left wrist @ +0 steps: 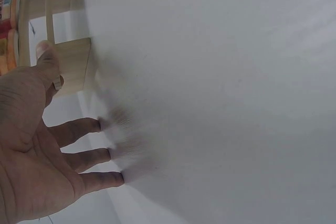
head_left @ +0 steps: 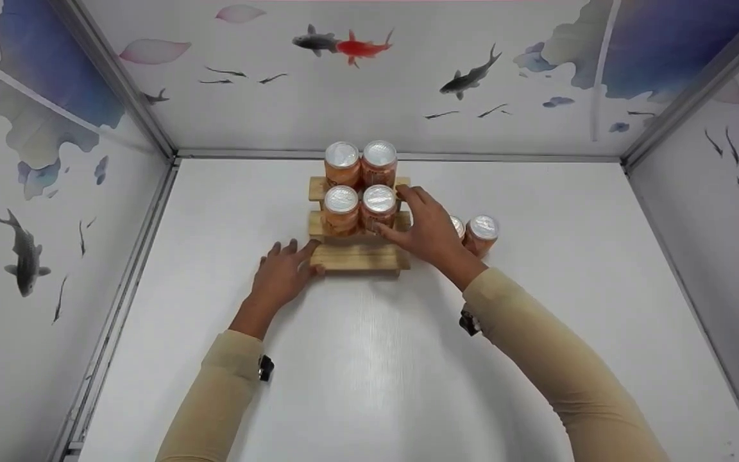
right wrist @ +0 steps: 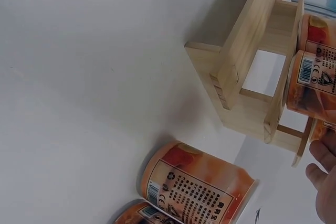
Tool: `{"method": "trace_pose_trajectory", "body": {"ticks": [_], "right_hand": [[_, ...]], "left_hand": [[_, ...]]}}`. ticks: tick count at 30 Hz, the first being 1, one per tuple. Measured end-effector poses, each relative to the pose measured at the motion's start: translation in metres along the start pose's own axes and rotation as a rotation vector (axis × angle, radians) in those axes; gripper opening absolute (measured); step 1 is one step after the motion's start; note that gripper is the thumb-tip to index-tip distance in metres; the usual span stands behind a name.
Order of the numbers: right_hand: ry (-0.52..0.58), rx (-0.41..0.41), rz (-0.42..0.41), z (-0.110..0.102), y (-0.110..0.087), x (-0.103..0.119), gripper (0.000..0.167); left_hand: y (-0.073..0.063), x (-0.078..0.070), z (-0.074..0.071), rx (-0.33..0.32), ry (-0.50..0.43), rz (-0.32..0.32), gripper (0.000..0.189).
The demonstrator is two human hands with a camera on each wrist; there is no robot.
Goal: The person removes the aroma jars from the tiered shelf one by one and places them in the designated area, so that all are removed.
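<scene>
A stepped wooden rack (head_left: pixel 360 258) stands toward the back of the table, with cans in orange fruit-print labels and silvery lids on its upper two steps. My left hand (head_left: pixel 283 273) pinches the left end of the lowest step between thumb and index finger; its other fingers spread, tips down by the white tabletop. My right hand (head_left: pixel 433 228) is around the right-hand can (head_left: pixel 379 200) on the middle step, thumb at its front and fingers at its back right side. Beside it on that step stands another can (head_left: pixel 341 212). Two more cans (head_left: pixel 342 157) fill the top step.
Two loose cans (head_left: pixel 482 231) stand on the table right of the rack, one partly hidden by my right hand. White panels (head_left: pixel 369 115) with painted fish enclose the table at the back and both sides.
</scene>
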State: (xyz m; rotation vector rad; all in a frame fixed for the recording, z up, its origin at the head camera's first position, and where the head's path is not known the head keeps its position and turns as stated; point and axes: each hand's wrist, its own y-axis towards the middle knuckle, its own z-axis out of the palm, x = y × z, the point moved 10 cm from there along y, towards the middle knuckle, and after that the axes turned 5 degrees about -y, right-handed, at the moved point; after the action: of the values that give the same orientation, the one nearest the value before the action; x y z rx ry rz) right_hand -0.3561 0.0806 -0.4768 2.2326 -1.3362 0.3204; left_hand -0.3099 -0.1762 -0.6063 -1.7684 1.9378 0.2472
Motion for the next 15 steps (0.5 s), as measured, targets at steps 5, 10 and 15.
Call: {"method": "trace_pose_trajectory", "body": {"ticks": [5, 10, 15], "right_hand": [[-0.005, 0.018, 0.012, 0.005, 0.003, 0.002, 0.085], [0.003, 0.028, 0.027, 0.008, 0.005, 0.003, 0.089], [0.015, 0.039, 0.054, 0.011, 0.006, 0.002, 0.088]], "left_hand": [[0.0, 0.002, 0.001, 0.008, -0.009, -0.015, 0.068], [0.001, 0.003, 0.002, 0.012, -0.01, -0.023, 0.069], [0.0, 0.002, 0.001, 0.007, -0.006, -0.016, 0.069]]}}
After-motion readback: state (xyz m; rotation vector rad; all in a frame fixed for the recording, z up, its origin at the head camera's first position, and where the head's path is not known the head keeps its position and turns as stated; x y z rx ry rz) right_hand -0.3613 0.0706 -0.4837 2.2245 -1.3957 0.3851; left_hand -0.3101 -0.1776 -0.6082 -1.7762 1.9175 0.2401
